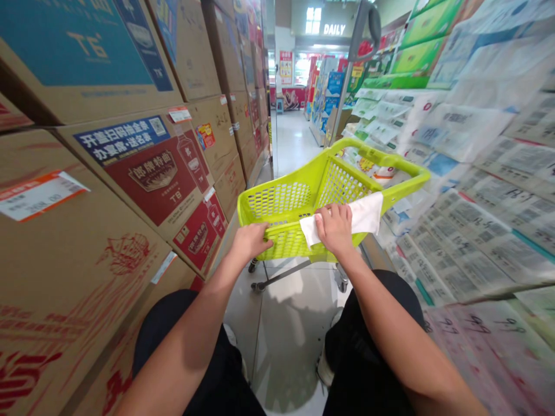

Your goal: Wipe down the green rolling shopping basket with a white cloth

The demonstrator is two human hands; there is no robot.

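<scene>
A lime-green plastic shopping basket on wheels (390,164) stands in a narrow shop aisle in front of my knees. My left hand (250,240) is closed over the basket's near rim at its left corner. My right hand (335,228) presses a white cloth (367,212) onto the same rim, fingers curled over it. The cloth drapes along the rim to the right. The basket's inside looks bare.
Stacked brown cardboard boxes (143,167) with red labels wall the left side. Shelves of wrapped tissue packs (485,173) line the right. A grey pole with a handle (362,34) rises behind the basket. The tiled floor (295,138) runs ahead towards far displays.
</scene>
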